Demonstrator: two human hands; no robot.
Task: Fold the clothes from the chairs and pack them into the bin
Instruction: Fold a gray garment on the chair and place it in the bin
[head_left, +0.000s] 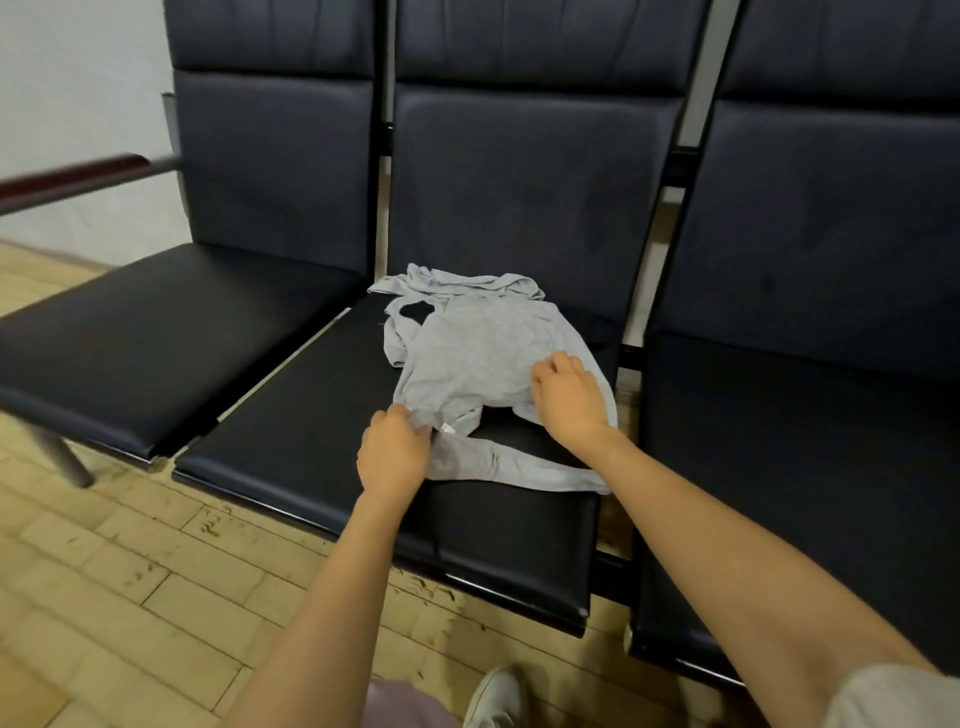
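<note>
A light grey long-sleeved top (475, 353) lies spread on the middle black chair seat (291, 447). Its neck end points toward the backrest, and one sleeve trails along the seat's front right. My left hand (396, 448) pinches the cloth at the garment's near edge, beside a small white label. My right hand (569, 397) rests on the right side of the top with its fingers bent down onto the fabric. No bin is in view.
Three joined black padded chairs stand in a row: the left seat (145, 343) and the right seat (800, 441) hold nothing. A dark red armrest (78, 179) sticks out at the far left. Tiled floor (130, 582) lies in front, with my shoe (496, 696) near the bottom edge.
</note>
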